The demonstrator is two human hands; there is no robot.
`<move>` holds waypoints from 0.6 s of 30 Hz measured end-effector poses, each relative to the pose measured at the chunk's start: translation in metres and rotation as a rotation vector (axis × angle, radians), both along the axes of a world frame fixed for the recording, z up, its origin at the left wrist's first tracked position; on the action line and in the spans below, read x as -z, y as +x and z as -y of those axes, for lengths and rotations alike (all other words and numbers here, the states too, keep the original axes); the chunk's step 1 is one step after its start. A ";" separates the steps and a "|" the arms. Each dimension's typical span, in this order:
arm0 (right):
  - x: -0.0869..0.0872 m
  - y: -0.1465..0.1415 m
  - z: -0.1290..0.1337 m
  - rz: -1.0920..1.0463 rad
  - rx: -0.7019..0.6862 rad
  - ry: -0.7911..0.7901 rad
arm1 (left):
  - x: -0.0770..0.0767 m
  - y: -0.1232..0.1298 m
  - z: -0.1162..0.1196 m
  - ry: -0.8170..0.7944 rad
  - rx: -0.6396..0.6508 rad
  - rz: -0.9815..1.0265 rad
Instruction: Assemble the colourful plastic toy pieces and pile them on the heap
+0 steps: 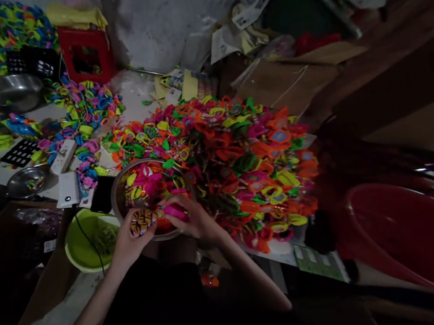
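Over the bowl (pixel 116 194), my left fingers (pixel 146 237) clamp patterned pieces (pixel 142 222); my right fingers (pixel 181 226) pinch a pink piece (pixel 176 211). I should grip lightly.

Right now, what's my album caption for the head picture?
Left hand holding patterned pieces, right hand a pink piece, over a metal bowl beside a colourful heap.
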State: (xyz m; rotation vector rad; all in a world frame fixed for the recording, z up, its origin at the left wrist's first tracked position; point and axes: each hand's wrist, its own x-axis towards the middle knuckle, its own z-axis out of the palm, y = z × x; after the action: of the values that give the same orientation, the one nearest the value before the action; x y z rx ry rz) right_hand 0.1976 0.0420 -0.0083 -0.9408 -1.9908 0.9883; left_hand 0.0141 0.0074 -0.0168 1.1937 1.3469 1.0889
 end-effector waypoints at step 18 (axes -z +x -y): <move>-0.036 0.011 0.016 0.252 -0.018 0.168 | -0.017 -0.004 0.021 0.515 0.308 -0.721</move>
State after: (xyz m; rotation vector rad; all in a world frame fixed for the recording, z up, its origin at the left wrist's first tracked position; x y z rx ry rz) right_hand 0.2082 0.0260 0.0282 -0.9944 -2.2551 0.7259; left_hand 0.0100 -0.0138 0.0003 2.2470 1.3563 0.8249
